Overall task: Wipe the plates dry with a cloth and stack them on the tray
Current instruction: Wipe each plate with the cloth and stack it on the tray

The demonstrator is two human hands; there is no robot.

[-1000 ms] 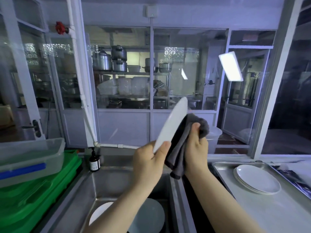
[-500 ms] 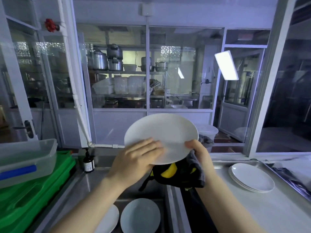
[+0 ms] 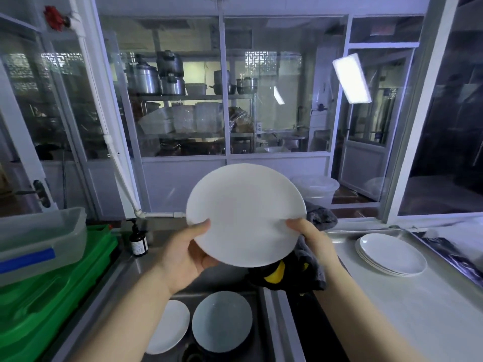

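**Plate held up over the sink, cloth behind it**

A person holds a white plate [image 3: 245,214] in both hands above the steel sink [image 3: 235,283], its face tilted toward the camera. The left hand [image 3: 187,253] grips the lower left rim, thumb curled onto the face and fingers behind. The right hand [image 3: 312,237] pinches the lower right rim with its thumb on the face; the same hand keeps a dark grey cloth [image 3: 311,270] bunched against the back of the plate, and the cloth hangs below and pokes out past the plate's right edge. A yellow patch shows in its folds.

To the left stand stacked green crates [image 3: 44,304] with a clear lidded tub [image 3: 39,239] on top, close to the left forearm. A dark pump bottle [image 3: 138,240] sits at the sink's back left corner, just beside the left hand. A white pipe [image 3: 122,178] slants down the window frame behind it.

In the sink basin lie two more plates [image 3: 222,321], side by side and directly below the held one. On the right, the metal tray [image 3: 407,304] carries a stack of white plates [image 3: 392,254] near its far end; the exact count cannot be told.

The tray's near part is bare metal. A narrow counter strip separates sink and tray, under the right forearm.
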